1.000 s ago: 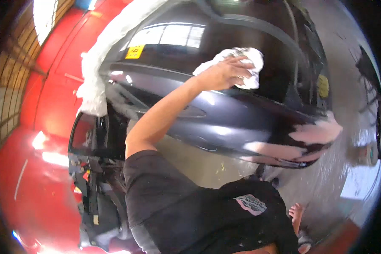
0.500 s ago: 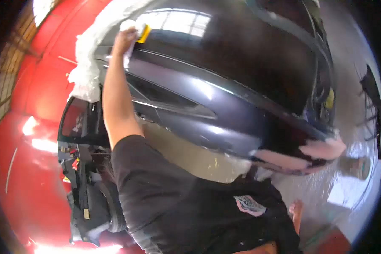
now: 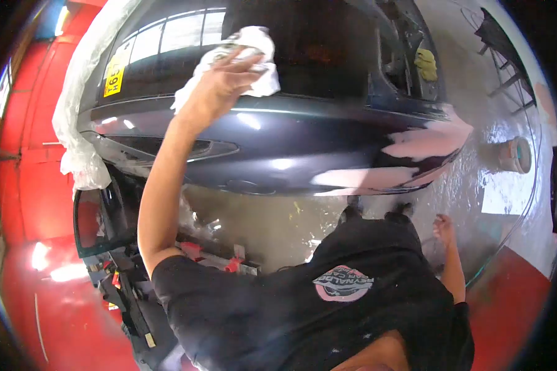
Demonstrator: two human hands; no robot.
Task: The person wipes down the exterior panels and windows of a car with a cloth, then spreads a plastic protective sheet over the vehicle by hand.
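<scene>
white cloth (image 3: 268, 79) on dark car window (image 3: 315, 55), right of yellow label (image 3: 113, 73) | left hand (image 3: 224, 81): grip on cloth, fingers spread | right hand (image 3: 443, 227): grip released, hanging near car | bucket (image 3: 515, 154): wet floor (image 3: 254, 216) | clear plastic (image 3: 83, 80): car's left end

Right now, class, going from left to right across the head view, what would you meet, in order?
Yellow label → white cloth under the left hand → shirt logo → right hand → bucket.
</scene>
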